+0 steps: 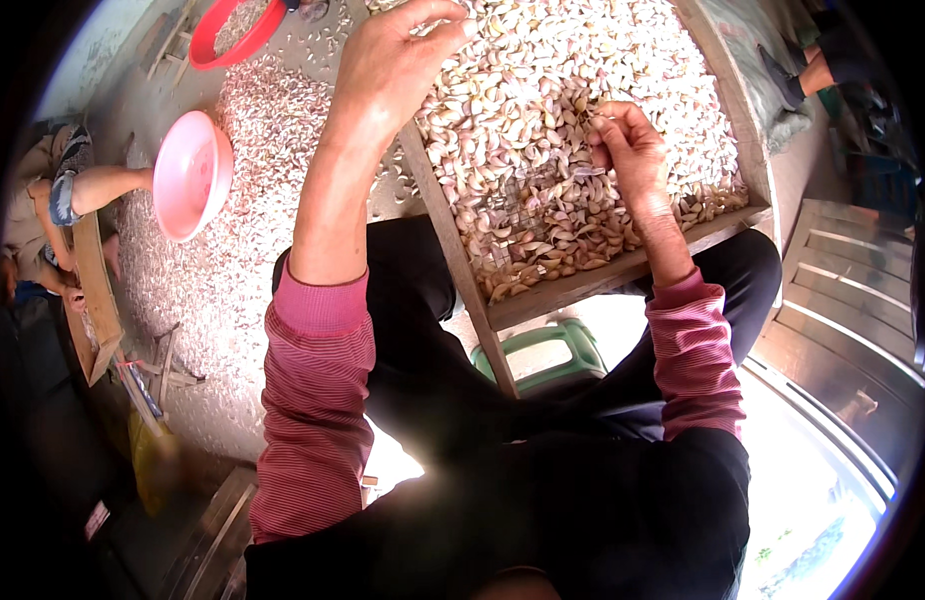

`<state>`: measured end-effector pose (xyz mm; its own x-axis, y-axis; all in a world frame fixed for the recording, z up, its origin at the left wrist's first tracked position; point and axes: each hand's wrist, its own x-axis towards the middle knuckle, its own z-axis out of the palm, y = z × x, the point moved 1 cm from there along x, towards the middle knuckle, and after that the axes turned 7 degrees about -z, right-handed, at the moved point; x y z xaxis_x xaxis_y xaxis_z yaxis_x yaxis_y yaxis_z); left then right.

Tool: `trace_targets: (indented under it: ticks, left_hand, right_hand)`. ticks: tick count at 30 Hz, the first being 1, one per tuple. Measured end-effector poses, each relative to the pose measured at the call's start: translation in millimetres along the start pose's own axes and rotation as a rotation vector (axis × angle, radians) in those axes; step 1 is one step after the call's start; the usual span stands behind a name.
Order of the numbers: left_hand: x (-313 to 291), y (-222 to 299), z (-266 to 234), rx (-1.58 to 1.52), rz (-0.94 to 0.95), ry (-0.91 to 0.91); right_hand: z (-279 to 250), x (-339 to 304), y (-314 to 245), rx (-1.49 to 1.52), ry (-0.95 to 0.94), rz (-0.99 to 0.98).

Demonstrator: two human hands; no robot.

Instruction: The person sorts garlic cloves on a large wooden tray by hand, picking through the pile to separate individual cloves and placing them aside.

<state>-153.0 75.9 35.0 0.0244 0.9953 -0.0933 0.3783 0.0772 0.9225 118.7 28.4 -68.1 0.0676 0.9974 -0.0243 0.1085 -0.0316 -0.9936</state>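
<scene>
Garlic cloves [543,90] lie thickly across a wooden-framed tray [448,225] with wire mesh showing at its near left. Over the tray's far left side, my left hand [398,65] has its fingers curled and thumb drawn in. What those fingertips hold, if anything, is too small to make out. My right hand [633,150] is low over the cloves right of the middle, with thumb and fingers pinched together. Any small piece in that pinch cannot be told from the cloves behind it. The cloves at the near end look darker and sparser.
A green plastic stool [573,345] stands under the tray's near edge. Small pale pieces cover the floor [198,300] at left, beside a pink basin [191,178] and a red basin [245,50]. Another person [58,190] sits far left by a wooden frame [95,290]. Wooden slats [848,270] are at right.
</scene>
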Motion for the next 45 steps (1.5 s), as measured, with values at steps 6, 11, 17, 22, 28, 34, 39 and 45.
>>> trace_targets:
  ticks: [6, 11, 17, 22, 28, 34, 39, 45]
  left_hand:
    - [0, 0, -6, -0.062, -0.023, 0.043]
    - [-6, 12, -18, -0.162, -0.026, 0.123]
    - [-11, 16, -18, -0.317, 0.079, 0.112]
    - [-14, 13, -8, -0.290, 0.030, 0.070]
    - [2, 0, -13, -0.205, -0.077, 0.105]
    - [0, 1, -15, -0.189, -0.098, 0.109]
    - [7, 7, 3, -0.142, -0.123, 0.050]
    - [15, -1, 14, -0.200, -0.059, 0.047]
  right_hand:
    - [-23, -29, -32, -0.113, -0.013, -0.031]
    - [-270, -138, -97, -0.943, 0.231, 0.058]
    - [-532, -361, -152, -1.796, 0.076, 1.046]
    - [-170, -127, -113, -1.508, -0.319, -0.449]
    - [121, -29, -27, -0.718, -0.689, -0.797]
    - [113, 26, -12, -1.039, -0.648, -0.990]
    - [125, -5, -7, -1.066, -0.836, -0.980]
    - [106, 90, -12, -1.402, -0.654, -0.968]
